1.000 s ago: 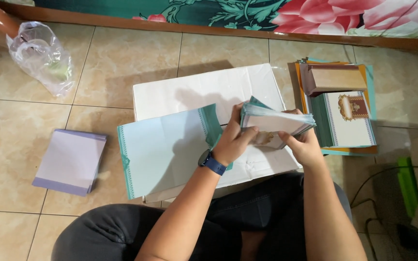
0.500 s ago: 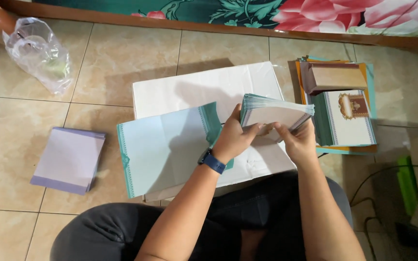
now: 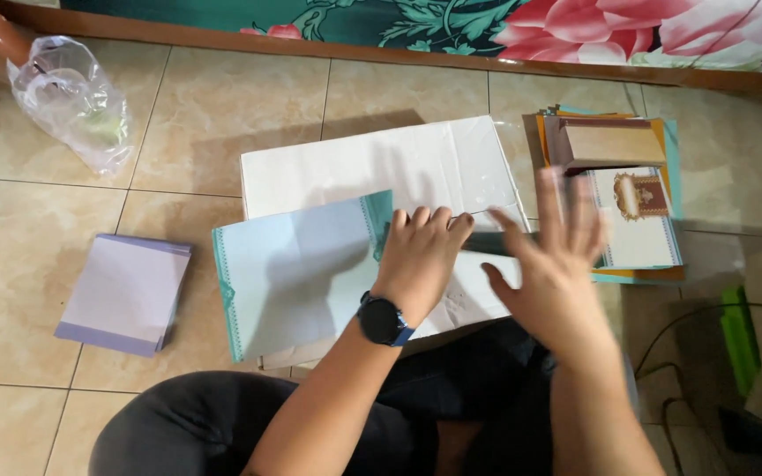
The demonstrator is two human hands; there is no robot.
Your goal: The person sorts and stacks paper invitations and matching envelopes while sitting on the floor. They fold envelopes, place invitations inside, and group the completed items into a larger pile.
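the left hand [image 3: 418, 256] lies palm down, fingers together and flat, on the right edge of a pale blue-white sheet of card with teal patterned borders [image 3: 297, 273]. a dark round wristwatch [image 3: 384, 320] sits on that wrist. the sheet lies open on a low white cardboard box [image 3: 381, 167] that stands on the beige tiled floor [image 3: 231, 106], directly in front of the person's dark-trousered knees.

the right hand [image 3: 550, 264] is blurred, fingers spread apart and extended, palm down above the right end of the box. a dark, thin stack of teal-edged cards [image 3: 491, 243] shows between the two hands; whether the right hand grips it or merely touches it cannot be told.

to the right of the box lies a pile of printed cards with teal and orange edges [image 3: 637, 220], a brown rectangular card box [image 3: 608, 143] resting on its upper part. left of the box, well apart, sits a stack of lilac-edged white paper [image 3: 125, 291]. a crumpled clear plastic bag [image 3: 72, 97] lies at the far left corner. a floral cloth in teal and pink [image 3: 575, 26] runs along the top.
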